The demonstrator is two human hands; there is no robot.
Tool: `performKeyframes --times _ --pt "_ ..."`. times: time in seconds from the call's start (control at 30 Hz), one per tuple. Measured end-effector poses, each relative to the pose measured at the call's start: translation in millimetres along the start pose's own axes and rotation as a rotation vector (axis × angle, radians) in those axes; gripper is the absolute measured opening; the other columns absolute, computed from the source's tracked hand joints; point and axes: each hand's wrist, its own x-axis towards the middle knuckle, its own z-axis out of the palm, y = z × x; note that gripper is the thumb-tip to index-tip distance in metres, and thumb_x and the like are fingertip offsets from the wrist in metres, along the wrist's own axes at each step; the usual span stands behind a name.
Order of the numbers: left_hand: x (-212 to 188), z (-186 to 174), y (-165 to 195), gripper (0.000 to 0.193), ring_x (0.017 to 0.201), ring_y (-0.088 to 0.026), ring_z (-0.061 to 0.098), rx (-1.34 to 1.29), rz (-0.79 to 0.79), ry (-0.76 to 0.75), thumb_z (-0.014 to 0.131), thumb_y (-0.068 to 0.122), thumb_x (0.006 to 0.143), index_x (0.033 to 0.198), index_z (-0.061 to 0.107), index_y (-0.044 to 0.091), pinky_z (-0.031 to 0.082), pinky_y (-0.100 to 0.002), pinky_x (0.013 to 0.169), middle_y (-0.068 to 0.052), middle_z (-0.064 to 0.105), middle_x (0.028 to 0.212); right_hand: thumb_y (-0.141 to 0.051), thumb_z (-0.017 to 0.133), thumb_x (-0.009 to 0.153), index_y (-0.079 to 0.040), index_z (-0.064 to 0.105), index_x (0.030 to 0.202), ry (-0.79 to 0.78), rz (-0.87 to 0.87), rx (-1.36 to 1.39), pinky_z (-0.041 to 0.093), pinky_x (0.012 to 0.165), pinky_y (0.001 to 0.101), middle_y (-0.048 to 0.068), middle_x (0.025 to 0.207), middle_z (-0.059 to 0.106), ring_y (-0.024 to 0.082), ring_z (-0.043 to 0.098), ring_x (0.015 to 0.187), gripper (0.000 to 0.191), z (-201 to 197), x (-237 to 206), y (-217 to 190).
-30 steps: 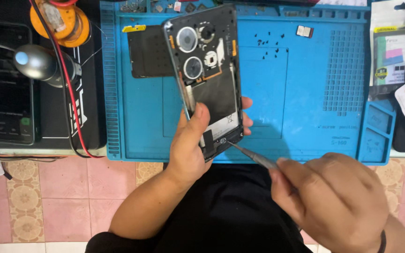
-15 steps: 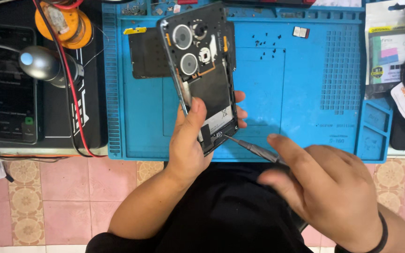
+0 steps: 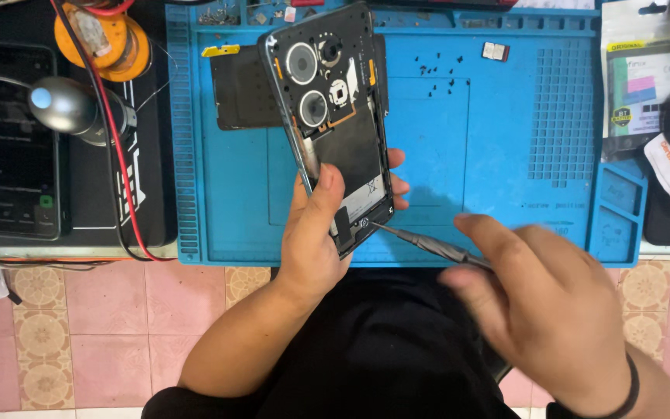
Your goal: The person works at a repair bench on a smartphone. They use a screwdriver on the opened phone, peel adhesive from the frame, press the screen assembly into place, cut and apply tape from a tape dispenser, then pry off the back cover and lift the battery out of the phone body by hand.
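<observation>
Blue silicone repair mat (image 3: 505,155) lies under the opened smartphone (image 3: 335,124) that your left hand (image 3: 316,240) grips by its lower end. Your right hand (image 3: 544,310) is closed around a thin screwdriver (image 3: 420,242), its tip apparently touching the phone's bottom edge.

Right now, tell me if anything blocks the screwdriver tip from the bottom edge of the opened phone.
Nothing visible does. The right hand holds the screwdriver with its tip at the bottom edge of the opened phone; the left hand grips beside it.
</observation>
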Motion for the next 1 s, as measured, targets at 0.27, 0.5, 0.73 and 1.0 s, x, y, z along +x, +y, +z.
performKeyframes --times 0.27,0.5,0.73,1.0 --pt "0 0 -1 0.053 0.114 -0.027 0.067 0.006 0.014 -0.008 0.049 0.039 0.114 0.151 0.043 0.001 0.058 -0.047 0.102 -0.024 0.06 0.138 -0.021 0.084 0.078 -0.004 0.069 0.118 0.002 0.033 0.033 0.048 0.061 0.0372 0.009 0.084 0.06 0.025 0.059 0.07 0.046 -4 3 -4" --pt "0 0 0 0.056 0.112 -0.029 0.068 0.053 0.026 -0.006 0.049 0.041 0.115 0.151 0.043 -0.002 0.059 -0.048 0.103 -0.026 0.061 0.135 -0.017 0.085 0.078 -0.008 0.072 0.109 0.015 0.056 0.084 0.048 0.059 0.0363 0.009 0.079 0.064 0.026 0.062 0.067 0.035 -1 5 -3" --pt "2 0 2 0.06 0.118 -0.036 0.068 -0.049 -0.031 -0.024 0.044 0.042 0.114 0.152 0.041 -0.004 0.058 -0.054 0.103 -0.028 0.06 0.138 -0.015 0.082 0.087 -0.006 0.072 0.108 0.066 0.23 0.231 0.05 0.07 0.0269 0.008 0.094 0.072 0.018 0.068 0.079 0.025 -17 -14 33" --pt "4 1 5 0.057 0.119 -0.038 0.067 -0.101 -0.061 -0.064 0.04 0.039 0.115 0.152 0.04 -0.003 0.058 -0.056 0.105 -0.028 0.059 0.139 -0.001 0.079 0.104 -0.002 0.077 0.124 0.183 0.331 -0.026 0.049 0.077 0.0268 0.011 0.1 0.072 0.019 0.066 0.084 0.021 1 -45 109"
